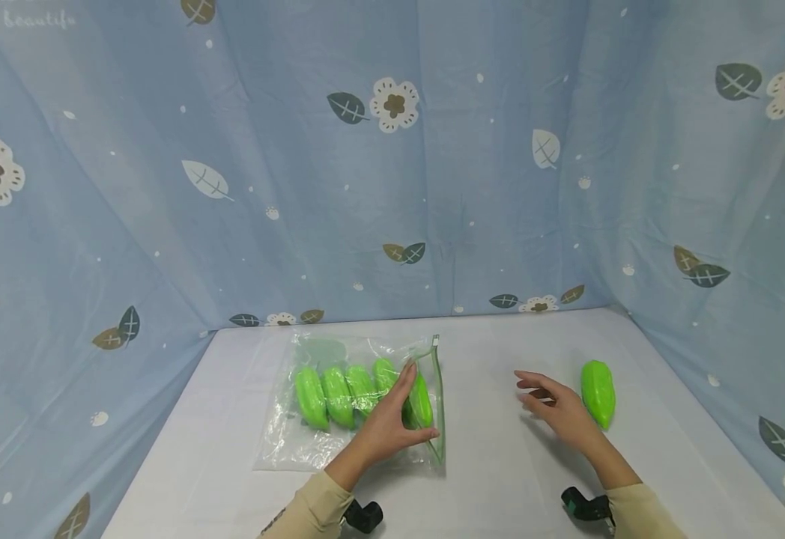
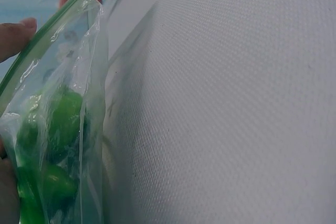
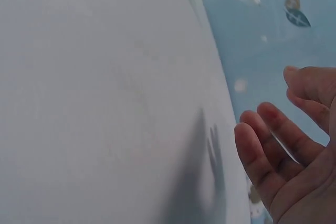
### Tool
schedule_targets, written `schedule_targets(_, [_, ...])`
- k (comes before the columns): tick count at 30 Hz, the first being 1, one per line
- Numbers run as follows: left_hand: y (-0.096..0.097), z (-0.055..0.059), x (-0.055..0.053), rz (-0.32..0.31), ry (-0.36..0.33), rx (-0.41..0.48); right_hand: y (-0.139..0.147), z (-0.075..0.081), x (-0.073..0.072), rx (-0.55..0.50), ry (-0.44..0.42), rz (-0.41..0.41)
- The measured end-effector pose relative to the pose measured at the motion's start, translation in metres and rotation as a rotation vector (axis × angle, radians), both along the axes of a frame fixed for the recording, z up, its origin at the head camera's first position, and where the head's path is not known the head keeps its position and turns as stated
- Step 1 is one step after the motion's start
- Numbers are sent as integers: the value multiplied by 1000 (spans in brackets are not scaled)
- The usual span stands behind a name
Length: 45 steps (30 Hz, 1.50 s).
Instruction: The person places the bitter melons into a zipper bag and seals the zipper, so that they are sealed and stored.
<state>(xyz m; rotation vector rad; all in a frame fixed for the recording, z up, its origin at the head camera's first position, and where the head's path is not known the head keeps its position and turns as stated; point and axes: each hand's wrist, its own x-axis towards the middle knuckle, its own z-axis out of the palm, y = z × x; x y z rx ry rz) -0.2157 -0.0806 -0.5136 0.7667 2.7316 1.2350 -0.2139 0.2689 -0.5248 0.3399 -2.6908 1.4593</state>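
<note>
A clear zip bag (image 1: 278,453) with a green seal lies flat, its mouth facing right. Several bright green, elongated, ridged fruit-like pieces (image 1: 338,397) sit in a row inside it. My left hand (image 1: 386,427) is spread over the bag's right part at the mouth, fingers pointing away and thumb beside the green seal (image 2: 47,27). Part of the rightmost pieces is hidden behind that hand. To the right of the bag, my right hand (image 1: 564,415) hovers with loosely bent fingers and nothing in them. Beyond its back lies one loose green piece (image 1: 598,393).
Everything lies on a white-covered table (image 1: 480,449). A blue curtain (image 1: 473,187) with leaf and flower prints stands behind and along both sides. Black devices (image 1: 363,516) are at both wrists.
</note>
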Motion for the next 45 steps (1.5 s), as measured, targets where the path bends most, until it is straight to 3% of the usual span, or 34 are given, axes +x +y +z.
schedule_targets(3, [0,0,0,1,0,1,12,4,3,-3,-2,-22])
schedule_targets(11, [0,2,2,1,-13,8,37,13,12,109,68,-114])
schedule_targets(21, [0,3,2,0,-14,8,58,18,19,159,290,-309])
schedule_targets(26, [-1,3,3,4,-20,2,65,19,19,196,317,-362])
schedule_targets(30, [-1,2,2,4,-15,8,69,19,18,250,288,-413])
schedule_targets(36, [-1,1,2,5,-13,8,75,14,17,247,168,-462])
schedule_targets(45, [0,1,1,-3,-14,17,85,8,14,283,-40,-398])
